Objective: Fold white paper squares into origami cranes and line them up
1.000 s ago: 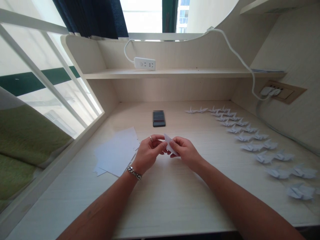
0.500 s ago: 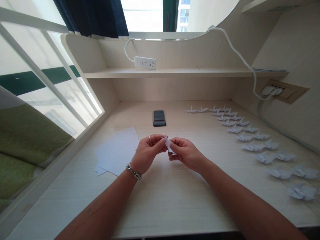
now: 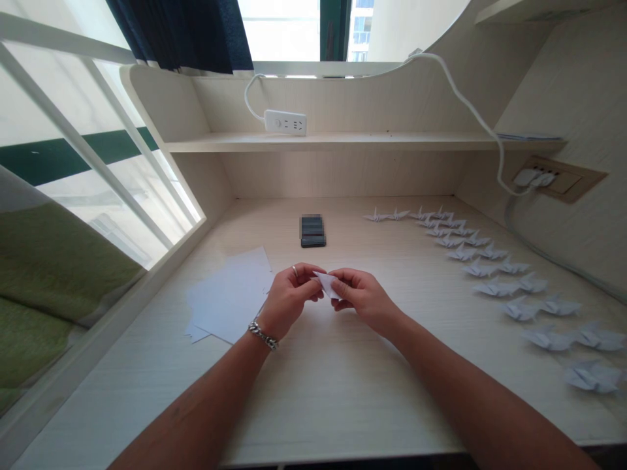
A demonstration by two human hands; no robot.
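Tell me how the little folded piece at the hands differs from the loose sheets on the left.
The folded piece looks far smaller than the loose sheets. The folded piece comes to a point; the loose sheets look flat and broad. The folded piece is held in the right hand, while the loose sheets overlap on the desk. Both are white and look like paper.

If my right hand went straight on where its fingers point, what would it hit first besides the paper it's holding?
Probably your left hand, just across the folded paper, though depth is unclear.
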